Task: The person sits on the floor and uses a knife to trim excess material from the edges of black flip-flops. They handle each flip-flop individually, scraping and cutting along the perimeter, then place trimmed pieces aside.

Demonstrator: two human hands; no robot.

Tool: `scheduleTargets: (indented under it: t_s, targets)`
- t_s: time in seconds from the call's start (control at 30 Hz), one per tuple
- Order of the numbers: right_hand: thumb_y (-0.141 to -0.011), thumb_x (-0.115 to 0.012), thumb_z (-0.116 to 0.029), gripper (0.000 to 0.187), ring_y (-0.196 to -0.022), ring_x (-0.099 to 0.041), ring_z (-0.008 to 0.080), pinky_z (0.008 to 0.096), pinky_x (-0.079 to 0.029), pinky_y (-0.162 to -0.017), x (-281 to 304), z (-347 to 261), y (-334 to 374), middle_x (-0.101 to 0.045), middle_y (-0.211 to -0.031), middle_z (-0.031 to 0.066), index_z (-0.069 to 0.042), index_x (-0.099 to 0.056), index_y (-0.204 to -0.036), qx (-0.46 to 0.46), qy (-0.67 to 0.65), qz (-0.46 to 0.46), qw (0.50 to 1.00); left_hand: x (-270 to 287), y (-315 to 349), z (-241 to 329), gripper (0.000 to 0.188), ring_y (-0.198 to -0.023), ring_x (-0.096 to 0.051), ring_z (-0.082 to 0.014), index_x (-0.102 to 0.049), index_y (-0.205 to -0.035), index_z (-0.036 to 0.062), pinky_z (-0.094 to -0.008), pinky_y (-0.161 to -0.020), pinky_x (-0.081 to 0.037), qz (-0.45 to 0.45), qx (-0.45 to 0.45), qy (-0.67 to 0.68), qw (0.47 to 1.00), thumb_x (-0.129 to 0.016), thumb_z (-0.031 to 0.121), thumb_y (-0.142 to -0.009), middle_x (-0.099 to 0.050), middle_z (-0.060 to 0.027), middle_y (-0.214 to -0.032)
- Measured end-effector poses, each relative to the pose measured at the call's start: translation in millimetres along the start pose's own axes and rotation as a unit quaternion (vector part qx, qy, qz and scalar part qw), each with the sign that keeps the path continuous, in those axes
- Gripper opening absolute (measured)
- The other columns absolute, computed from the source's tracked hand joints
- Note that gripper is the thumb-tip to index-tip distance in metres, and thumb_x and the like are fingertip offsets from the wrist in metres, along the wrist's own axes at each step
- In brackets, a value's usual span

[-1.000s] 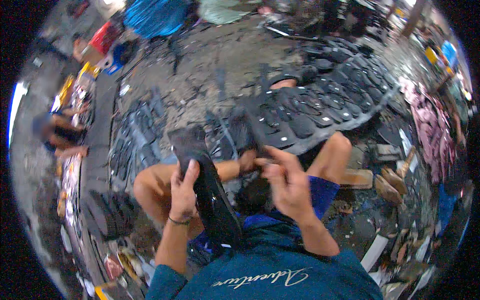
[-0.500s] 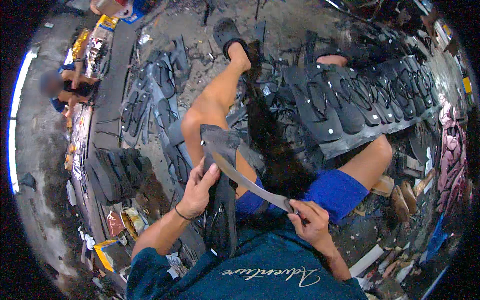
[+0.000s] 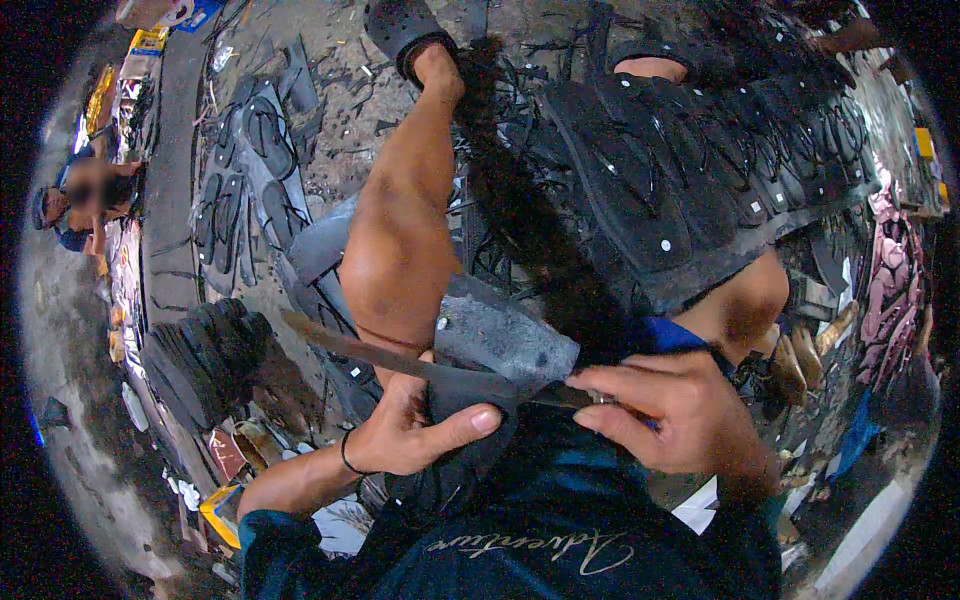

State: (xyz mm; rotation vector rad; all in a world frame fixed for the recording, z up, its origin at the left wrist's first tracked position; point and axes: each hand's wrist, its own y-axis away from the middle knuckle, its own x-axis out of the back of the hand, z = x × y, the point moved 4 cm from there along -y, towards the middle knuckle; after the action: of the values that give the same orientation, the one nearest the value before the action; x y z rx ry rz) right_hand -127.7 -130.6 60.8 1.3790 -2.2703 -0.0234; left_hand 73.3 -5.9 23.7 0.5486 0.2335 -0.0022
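My right hand [image 3: 665,410] grips the handle end of a long curved knife [image 3: 385,358], with fingers and thumb pinched together. The blade runs leftward across my lap, over my left hand [image 3: 415,430], its tip just past my bent knee. My left hand is closed on a dark rubber piece [image 3: 470,450], thumb stretched along its top and the other fingers mostly hidden beneath. Between the knee and my right hand lies a flat grey rubber piece [image 3: 500,335], its right end close to the right fingertips. Whether the two rubber pieces are joined, I cannot tell.
Ahead on the right, a row of black flip-flops [image 3: 650,205] lies on a grey sheet [image 3: 745,272]. More flip-flops [image 3: 268,140] are at the left, near a stack of dark soles [image 3: 205,360]. Another person [image 3: 90,205] sits at far left. Brown shoes [image 3: 795,365] stand at right.
The knife and right hand have come nearer, and the blade now reaches farther left over my left hand. The rubber has dropped lower toward my lap, and a grey surface now shows.
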Motion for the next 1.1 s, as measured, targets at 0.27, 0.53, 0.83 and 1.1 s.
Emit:
scheduleTargets:
  t_s: [0.27,0.53,0.83,1.1]
  targets:
    - [-0.091,-0.071,-0.028,0.046,-0.062,-0.068,0.0302,0.0398,-0.053,-0.058,-18,9,-21,-0.064,-0.07,0.0146,-0.007,-0.059,-0.129,0.071,-0.124,0.082,0.986,2,-2,53,0.047,-0.099,-0.063,-0.0204,-0.061,-0.119,-0.0005,-0.0368,-0.088,-0.05,0.023,-0.063,-0.23,0.971,-0.081,0.022,-0.083,-0.068,-0.0097,-0.107]
    - [-0.088,-0.074,-0.018,0.044,-0.065,-0.064,0.0195,0.0319,-0.052,-0.06,-75,33,-9,-0.069,-0.084,0.0091,-0.003,-0.058,-0.125,0.141,-0.144,0.325,0.924,-22,29,-44,0.042,-0.089,-0.067,-0.0194,-0.062,-0.115,0.0087,-0.0321,-0.086,-0.05,-0.03,-0.111,-0.152,0.982,-0.075,0.036,-0.086,-0.068,-0.0081,-0.103]
    - [-0.086,-0.075,-0.012,0.039,-0.068,-0.066,0.022,0.0316,-0.052,-0.058,-61,47,29,-0.069,-0.087,0.015,0.001,-0.062,-0.12,0.109,0.044,0.458,0.881,-50,-72,8,0.044,-0.103,-0.066,-0.0217,-0.06,-0.125,0.009,-0.0376,-0.094,-0.053,0.174,-0.254,0.422,0.853,-0.065,0.04,-0.094,-0.068,-0.0066,-0.111]
    - [-0.088,-0.07,-0.009,0.026,-0.068,-0.064,0.0156,0.0286,-0.051,-0.061,-77,73,46,-0.071,-0.087,0.0141,0.001,-0.068,-0.111,-0.013,-0.061,0.331,0.942,-50,-55,-65,0.03,-0.098,-0.066,-0.0217,-0.061,-0.117,0.0049,-0.0379,-0.091,-0.054,0.282,-0.087,0.353,0.888,-0.063,0.026,-0.096,-0.067,-0.0074,-0.107]
